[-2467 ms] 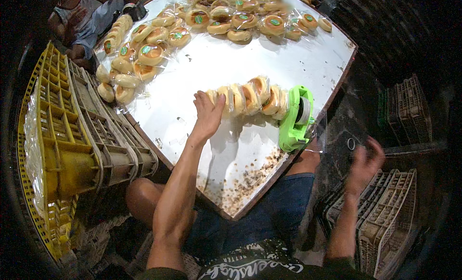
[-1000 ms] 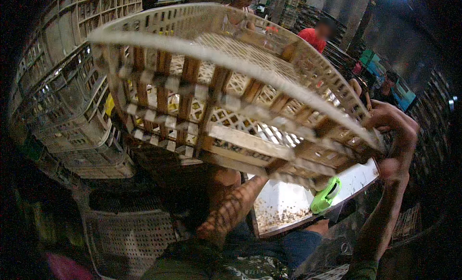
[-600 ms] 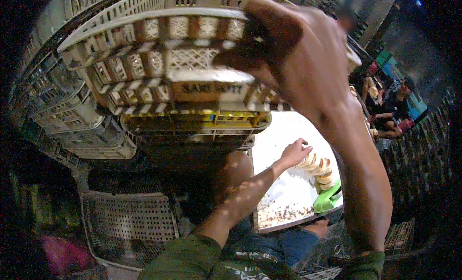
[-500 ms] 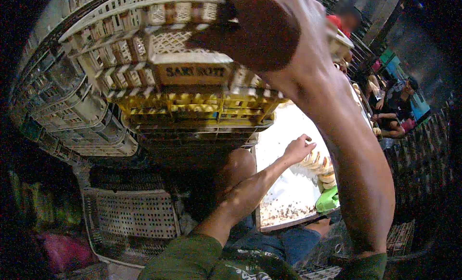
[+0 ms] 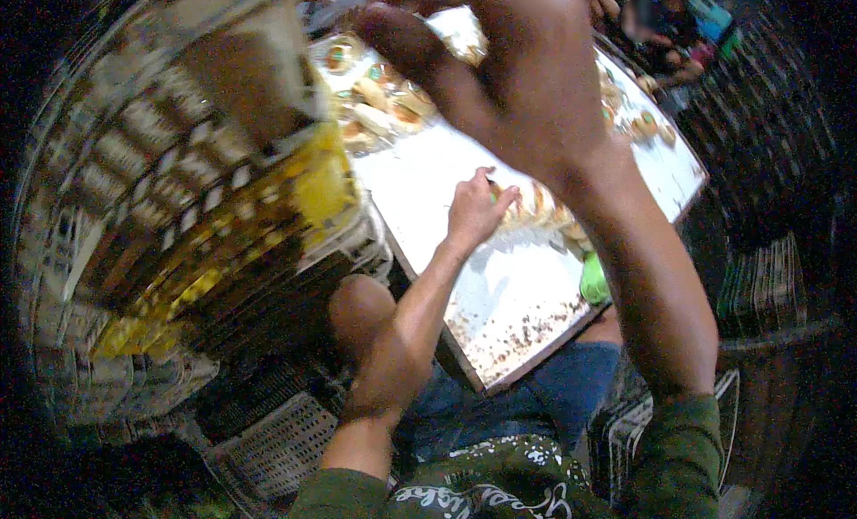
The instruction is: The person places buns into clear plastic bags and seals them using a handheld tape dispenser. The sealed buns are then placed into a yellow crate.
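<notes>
Head view, blurred, as it reaches me at a distance; items as follows.

Bun row (image 5: 534, 207): one, short, laid across the middle of the desk (image 5: 411, 184), its buns on edge and side by side. The near-right end passes behind my right forearm (image 5: 656, 287).

Handling, as I judge it: light, soft, easily dented; a glossy film seems to cover the buns, so likely slick, and the row likely to buckle sideways if squeezed from the ends. Best hold: flat palm or spread fingers on the end faces, gentle and even, low near the desk; no pinching of single tops.

Left hand (image 5: 478, 213): at the left end of the row, thumb and forefinger apart, against the end bun. How hard it presses I cannot tell.

Right hand (image 5: 536, 91): raised close to the lens, thumb standing away from the fingers, well apart from the left hand. Nothing shows in it; the fingers are partly cut by the upper edge.

Green dispenser (image 5: 594, 280): at the row's right end, partly hidden by the same forearm.

Loose buns (image 5: 370, 92): several, on the far left of the desk, some with green labels.

Brown specks (image 5: 513, 349): scattered over the near corner.

Yellow crate (image 5: 326, 184): left of the desk, a pale crate (image 5: 259, 64) above it.
</notes>
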A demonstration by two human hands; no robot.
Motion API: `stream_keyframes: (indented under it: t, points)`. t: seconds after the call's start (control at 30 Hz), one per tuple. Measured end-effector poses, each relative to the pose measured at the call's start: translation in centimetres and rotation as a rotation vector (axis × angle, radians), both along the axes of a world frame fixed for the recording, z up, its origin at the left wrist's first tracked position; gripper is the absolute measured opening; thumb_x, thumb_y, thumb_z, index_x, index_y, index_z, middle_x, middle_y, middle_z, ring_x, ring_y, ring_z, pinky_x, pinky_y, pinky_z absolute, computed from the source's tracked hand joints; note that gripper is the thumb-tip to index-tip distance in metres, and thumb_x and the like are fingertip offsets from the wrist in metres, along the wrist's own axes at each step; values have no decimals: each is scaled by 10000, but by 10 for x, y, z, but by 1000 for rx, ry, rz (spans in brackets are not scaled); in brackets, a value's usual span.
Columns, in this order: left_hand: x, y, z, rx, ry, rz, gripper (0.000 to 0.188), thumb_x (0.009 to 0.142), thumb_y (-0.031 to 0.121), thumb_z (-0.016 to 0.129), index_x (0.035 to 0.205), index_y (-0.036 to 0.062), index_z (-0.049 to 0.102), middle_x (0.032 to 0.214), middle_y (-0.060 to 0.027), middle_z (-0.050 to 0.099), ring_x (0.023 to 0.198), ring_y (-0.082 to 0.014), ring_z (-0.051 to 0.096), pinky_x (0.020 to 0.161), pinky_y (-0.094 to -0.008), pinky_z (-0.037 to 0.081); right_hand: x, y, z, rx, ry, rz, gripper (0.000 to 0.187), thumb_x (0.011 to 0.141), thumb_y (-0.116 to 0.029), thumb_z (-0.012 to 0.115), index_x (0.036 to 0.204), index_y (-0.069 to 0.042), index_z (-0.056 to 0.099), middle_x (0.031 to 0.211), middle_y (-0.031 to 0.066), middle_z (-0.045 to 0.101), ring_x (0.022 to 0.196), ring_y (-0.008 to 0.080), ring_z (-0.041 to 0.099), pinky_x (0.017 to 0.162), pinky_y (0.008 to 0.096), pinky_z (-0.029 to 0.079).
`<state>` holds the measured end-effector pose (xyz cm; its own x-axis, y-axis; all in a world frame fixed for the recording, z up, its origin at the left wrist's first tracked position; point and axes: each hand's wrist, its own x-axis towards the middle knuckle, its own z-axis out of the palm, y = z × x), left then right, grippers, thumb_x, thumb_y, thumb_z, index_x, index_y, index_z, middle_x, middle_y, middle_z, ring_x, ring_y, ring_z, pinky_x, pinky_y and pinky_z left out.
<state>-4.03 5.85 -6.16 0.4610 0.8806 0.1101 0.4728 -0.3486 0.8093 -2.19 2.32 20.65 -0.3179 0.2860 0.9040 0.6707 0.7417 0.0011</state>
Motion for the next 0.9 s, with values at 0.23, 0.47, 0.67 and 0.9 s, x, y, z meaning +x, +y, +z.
stream_keyframes:
  t: [0.23,0.47,0.67,0.9]
  points:
    - [70,-8,15,287,636,-303,1351,541,590,872,1525,40,129,1448,-278,354,1282,-465,431,947,-492,516,254,-45,-223,-800,-456,-762,914,671,-462,831,1418,-153,405,1356,188,501,1176,421,519,989,529,409]
    - [93,22,-18,299,704,-412,915,692,398,827,1422,124,346,1274,-206,483,1095,-390,570,803,-496,561,272,-21,-262,-1264,-609,-599,1168,569,-432,890,1521,-264,234,1428,151,424,1180,443,509,974,562,450]
    - [65,14,2,251,690,-241,910,665,428,837,1399,144,380,1196,-189,525,1060,-407,561,781,-502,557,230,-14,-274,-1211,-548,-573,1054,611,-196,850,1485,-185,262,1444,136,395,1132,525,531,825,507,570]
    - [79,15,80,447,433,-204,815,666,353,828,1356,195,424,1146,-176,527,1077,-405,557,807,-529,541,267,-9,-205,-801,-234,-461,364,877,-184,574,1217,-79,502,1129,238,570,938,396,629,800,483,513]
